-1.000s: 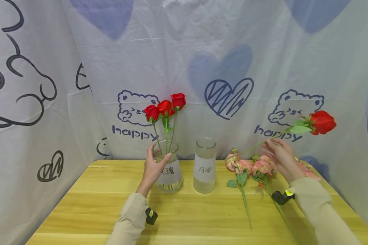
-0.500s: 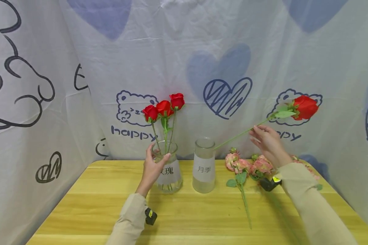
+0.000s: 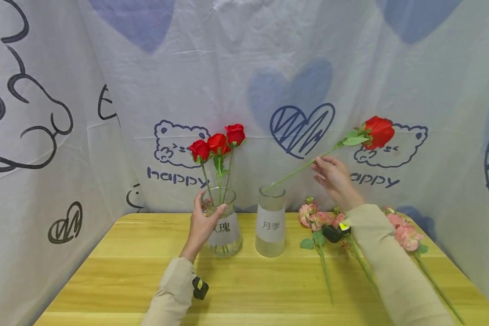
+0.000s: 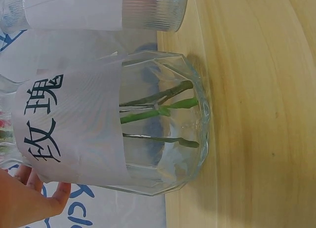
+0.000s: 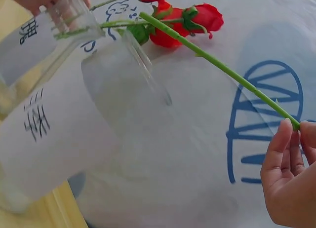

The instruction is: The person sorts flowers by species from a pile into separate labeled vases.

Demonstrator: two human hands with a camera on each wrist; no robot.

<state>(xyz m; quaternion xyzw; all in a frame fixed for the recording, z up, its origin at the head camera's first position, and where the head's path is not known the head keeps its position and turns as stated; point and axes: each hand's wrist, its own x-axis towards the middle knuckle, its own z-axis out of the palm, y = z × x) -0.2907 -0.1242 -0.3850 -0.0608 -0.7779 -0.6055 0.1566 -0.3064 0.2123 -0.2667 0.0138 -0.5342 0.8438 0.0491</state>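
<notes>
My left hand [image 3: 203,226] grips the wide glass vase [image 3: 233,246] at its neck, thumb on the near side. Three red roses [image 3: 218,144] stand in that vase, and their stem ends [image 4: 187,102] show through its base. Between thumb and fingers, my right hand [image 3: 337,181] pinches the green stem [image 5: 222,67] of another red rose [image 3: 378,132]. This rose slants, bloom up to the right. Its bare stem end overlaps the mouth of the narrower glass vase [image 3: 270,246] in the head view; the right wrist view shows that end outside the glass.
Several pink flowers with green stems lie on the right of the wooden table [image 3: 146,280], among them a left one [image 3: 307,215] and a right one [image 3: 407,236]. Both vases carry white paper labels with characters. A printed curtain [image 3: 228,68] hangs close behind the table.
My right hand has carried the single red rose leftward and up, from above the pink flowers to beside the narrower vase. The left hand stays on the wide vase.
</notes>
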